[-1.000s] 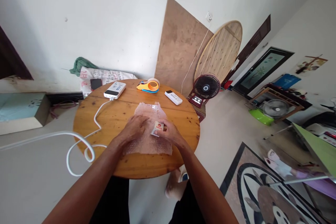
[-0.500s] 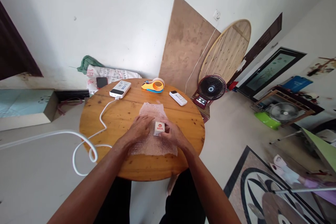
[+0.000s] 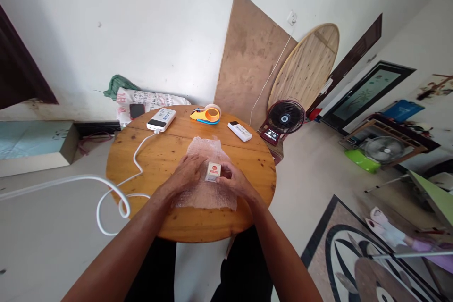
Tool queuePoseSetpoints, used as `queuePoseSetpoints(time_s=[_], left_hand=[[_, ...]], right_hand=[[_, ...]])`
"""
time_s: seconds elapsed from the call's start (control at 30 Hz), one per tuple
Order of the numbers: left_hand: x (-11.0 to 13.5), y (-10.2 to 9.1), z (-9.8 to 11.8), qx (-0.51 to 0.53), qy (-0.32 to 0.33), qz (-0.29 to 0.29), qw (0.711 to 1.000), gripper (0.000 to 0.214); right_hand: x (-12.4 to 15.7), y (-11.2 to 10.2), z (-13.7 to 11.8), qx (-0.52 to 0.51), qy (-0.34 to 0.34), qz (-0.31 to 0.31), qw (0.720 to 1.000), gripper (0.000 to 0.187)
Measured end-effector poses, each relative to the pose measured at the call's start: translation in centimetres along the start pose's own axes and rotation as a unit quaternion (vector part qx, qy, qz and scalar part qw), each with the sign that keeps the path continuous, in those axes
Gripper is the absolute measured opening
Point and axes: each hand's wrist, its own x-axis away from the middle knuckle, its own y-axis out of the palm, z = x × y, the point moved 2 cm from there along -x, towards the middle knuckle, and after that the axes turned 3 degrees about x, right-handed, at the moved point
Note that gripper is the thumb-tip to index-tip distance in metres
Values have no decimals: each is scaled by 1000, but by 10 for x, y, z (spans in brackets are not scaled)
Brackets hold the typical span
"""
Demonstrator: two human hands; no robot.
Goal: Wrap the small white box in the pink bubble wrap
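fingers of our right hand (image 3: 238,182) pinch a cubic carton (image 3: 213,171); our left hand (image 3: 187,173), fingers outstretched, rests on dimpled bubble wrap (image 3: 208,195).

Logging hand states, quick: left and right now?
Left hand: open, palm down on bubble wrap.
Right hand: touching small box; grip cannot be told.

The left hand (image 3: 189,172) covers part of the bubble wrap (image 3: 207,196), the right hand (image 3: 237,181) masks the small box's (image 3: 213,171) right side, and that box's finer print is too tiny to read! Off the left edge runs the white cable (image 3: 63,181); the green tabletop (image 3: 432,200) and floor medallion (image 3: 348,259) are cut off too.
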Motion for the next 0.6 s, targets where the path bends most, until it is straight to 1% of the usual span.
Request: queuePoseSetpoints(time_s=[0.07, 0.23, 0.37, 0.43, 0.5, 0.57, 0.6], left_hand=[[0, 0, 1, -5, -3, -2, 1000, 53], [1, 0, 1, -7, 11, -6, 1000, 53], [0, 5, -3, -8, 11, -8, 1000, 56], [-2, 6, -2, -8, 6, 1, 1000, 54], [-4, 2, 4, -15, -9, 27, 999, 50], [-2, -9, 18, -30, -23, 55, 998, 44], [1, -16, 26, -38, -24, 60, 997, 41]], right_hand=[[0, 0, 2, -21, -4, -4, 1000, 42], [-1, -1, 1, 0, -27, 5, 1000, 43], [-1, -1, 0, 9, -37, -1, 999, 43], [-2, -1, 2, 12, -41, 2, 999, 43], [-3, -1, 4, 24, -40, 11, 999, 42], [-4, -2, 5, 42, -34, 18, 998, 40], [-4, -3, 4, 51, -32, 18, 998, 39]])
